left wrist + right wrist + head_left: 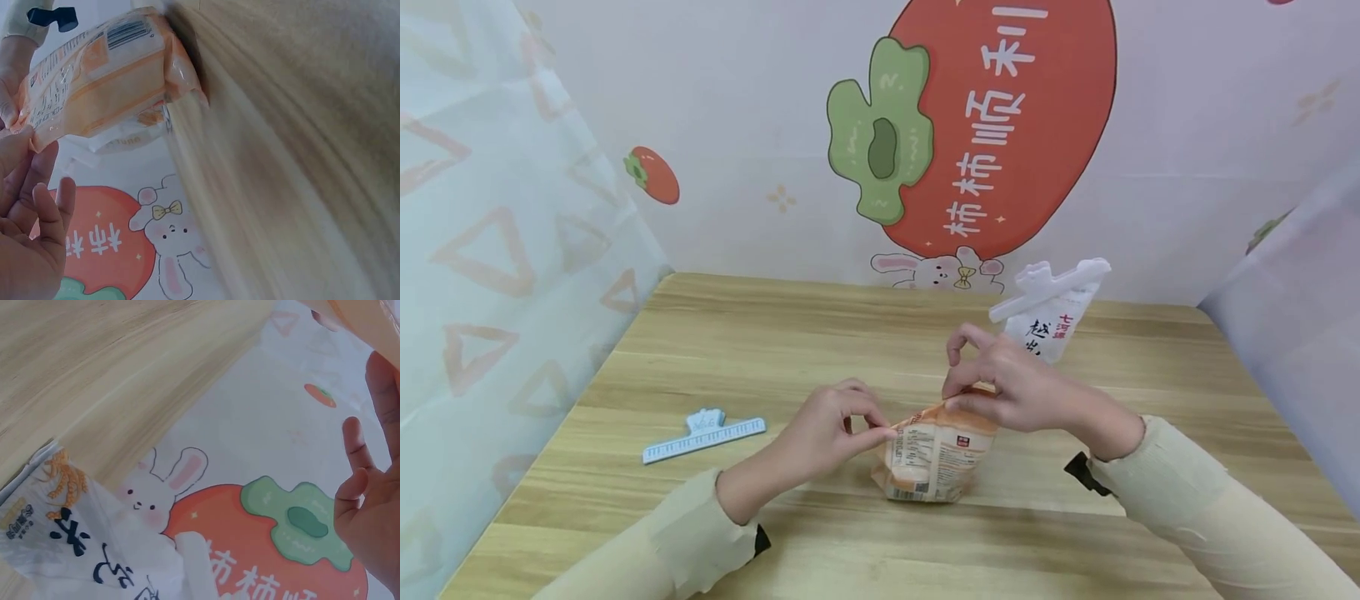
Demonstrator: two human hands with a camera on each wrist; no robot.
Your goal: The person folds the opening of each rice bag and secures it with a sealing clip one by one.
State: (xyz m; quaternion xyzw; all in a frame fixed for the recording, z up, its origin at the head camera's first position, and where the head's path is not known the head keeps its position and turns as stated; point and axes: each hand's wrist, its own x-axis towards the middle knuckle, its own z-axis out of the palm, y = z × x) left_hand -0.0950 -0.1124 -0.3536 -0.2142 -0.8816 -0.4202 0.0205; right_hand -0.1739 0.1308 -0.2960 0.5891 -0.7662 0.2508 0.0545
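Note:
An orange and clear plastic food bag (936, 458) with a printed label and barcode stands on the wooden table. My left hand (827, 429) pinches the left corner of its top edge between thumb and index finger. At the right end of that edge, my right hand (1018, 383) pinches the plastic, its other fingers raised. In the left wrist view the bag (119, 69) stretches between both hands, its barcode end against the table. Only a slice of the bag (369, 325) shows in the right wrist view, above the right hand (375, 506).
A light blue sealing clip (705, 435) lies on the table (790, 333) to the left. Behind my right hand stands a white printed bag (1052, 325) with a white clip (1048, 290) across its top. A patterned backdrop (737, 108) encloses the table.

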